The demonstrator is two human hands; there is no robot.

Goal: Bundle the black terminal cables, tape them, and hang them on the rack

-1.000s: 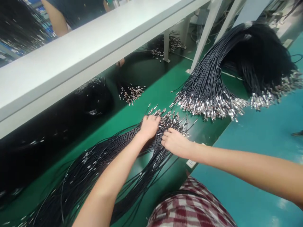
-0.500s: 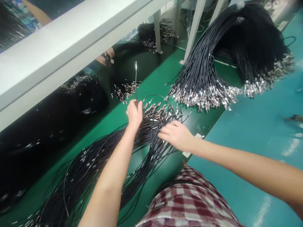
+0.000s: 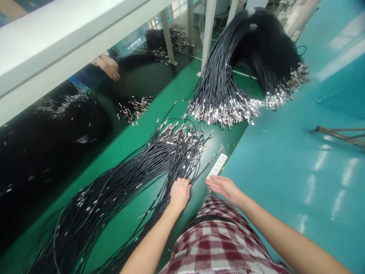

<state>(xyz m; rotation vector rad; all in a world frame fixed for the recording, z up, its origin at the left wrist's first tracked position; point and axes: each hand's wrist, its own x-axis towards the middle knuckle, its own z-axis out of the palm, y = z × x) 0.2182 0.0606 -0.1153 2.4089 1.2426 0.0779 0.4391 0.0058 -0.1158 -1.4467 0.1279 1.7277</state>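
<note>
Many thin black cables (image 3: 134, 163) with shiny metal ends lie in a long curved bundle on the green tabletop (image 3: 125, 224). My left hand (image 3: 180, 194) is closed on a strand of black cables along the near side of this bundle. Some metal ends stick out just beyond its fingers, one cable pointing off toward the right. To the right, at the table's near edge, my right hand (image 3: 224, 187) is held with fingers stretched out, nothing in it. Its fingertips are close to a white label (image 3: 217, 166) with writing; whether they touch it I cannot tell.
A big looped bundle of black cables (image 3: 219, 87) hangs bent over at the back right, metal ends toward me. Smaller cable bunches (image 3: 134, 108) lie under the white shelf beam (image 3: 71, 49). Another person's hand (image 3: 107, 66) shows behind it. Blue floor (image 3: 285, 160) borders the table.
My left hand has come down toward me from the far cable ends, where it held up one cable, to the near strand. My right hand has moved off the cables toward the table edge.
</note>
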